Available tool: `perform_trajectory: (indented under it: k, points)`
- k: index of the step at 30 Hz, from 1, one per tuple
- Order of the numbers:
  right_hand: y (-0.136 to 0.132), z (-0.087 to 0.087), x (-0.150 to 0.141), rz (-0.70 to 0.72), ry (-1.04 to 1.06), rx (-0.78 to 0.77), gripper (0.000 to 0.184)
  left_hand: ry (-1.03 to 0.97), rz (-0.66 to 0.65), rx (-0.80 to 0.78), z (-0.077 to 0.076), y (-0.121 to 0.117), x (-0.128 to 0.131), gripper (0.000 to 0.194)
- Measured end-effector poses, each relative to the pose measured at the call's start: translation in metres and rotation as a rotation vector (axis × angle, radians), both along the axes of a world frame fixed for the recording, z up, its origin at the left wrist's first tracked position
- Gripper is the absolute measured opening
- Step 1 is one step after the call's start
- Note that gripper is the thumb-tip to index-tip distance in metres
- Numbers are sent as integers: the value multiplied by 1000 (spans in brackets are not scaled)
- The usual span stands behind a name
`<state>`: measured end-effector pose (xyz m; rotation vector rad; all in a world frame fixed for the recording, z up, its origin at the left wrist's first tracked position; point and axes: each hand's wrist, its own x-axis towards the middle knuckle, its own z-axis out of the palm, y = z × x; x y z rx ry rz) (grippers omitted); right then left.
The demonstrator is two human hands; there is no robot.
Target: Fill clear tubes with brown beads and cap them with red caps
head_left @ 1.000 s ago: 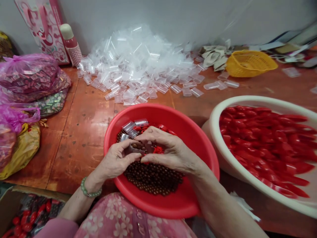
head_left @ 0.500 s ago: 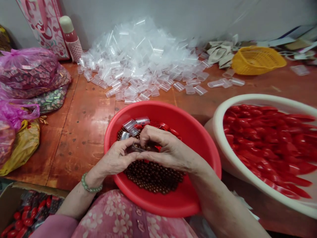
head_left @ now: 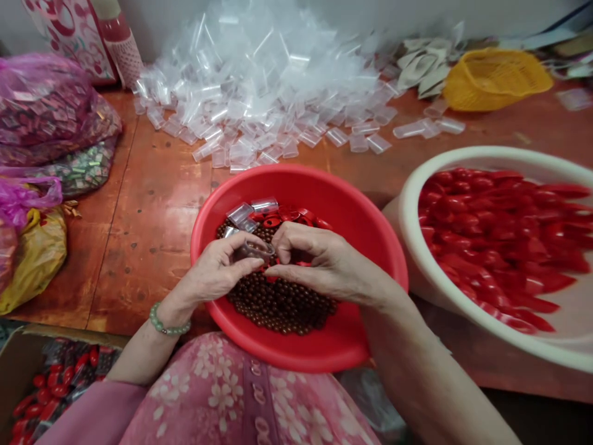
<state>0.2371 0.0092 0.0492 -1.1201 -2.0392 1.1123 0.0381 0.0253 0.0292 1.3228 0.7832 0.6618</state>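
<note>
Between the thumb and fingers of my left hand (head_left: 214, 267) is a clear plastic sleeve (head_left: 260, 249), its oval opening turned to the right. My right hand (head_left: 319, 259) is curled in a pinch just right of that opening; what its fingertips hold, if anything, is hidden. Both hands are over a red basin (head_left: 375, 253). Many small brown beads (head_left: 282, 312) cover its bottom. Toward the basin's far side lie several clear sleeves (head_left: 241, 214) and some red plastic pieces (head_left: 272, 220), partly behind my right hand.
A white tub (head_left: 407, 204) full of red plastic pieces stands at right. Behind the basin is a heap of clear sleeves (head_left: 259, 93). A yellow basket (head_left: 500, 80) sits back right, bulging plastic bags (head_left: 50, 111) at left. Lower left, a cardboard box (head_left: 18, 358) holds red and brown items.
My right fingers have drawn back from the sleeve, leaving a small gap. The sleeve's opening shows more plainly now. The view has tipped down, so everything appears higher.
</note>
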Motion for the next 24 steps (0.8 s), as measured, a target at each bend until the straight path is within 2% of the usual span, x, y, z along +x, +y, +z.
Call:
perform_trajectory:
  k: [4,6,9,12,14,17,24]
  points:
    - [-9,-4,10,153,-223,-233,16,-62,69,-78,-2,1,1,18]
    - [-11,-11,11,170,-382,-270,9,-94,106,-113,-2,1,2,18]
    - [-9,-26,7,87,-624,-156,6,-133,122,-143,-1,1,3,17]
    - [-4,-42,-1,125,-785,-19,19,-133,123,-146,-1,1,3,18]
    - [-1,-51,-5,183,-831,22,28,-125,118,-145,-1,1,3,19]
    - [1,-59,-6,219,-816,5,34,-108,100,-141,-2,0,3,19]
    - [3,-56,-5,262,-838,-15,27,-119,99,-119,-3,1,2,17]
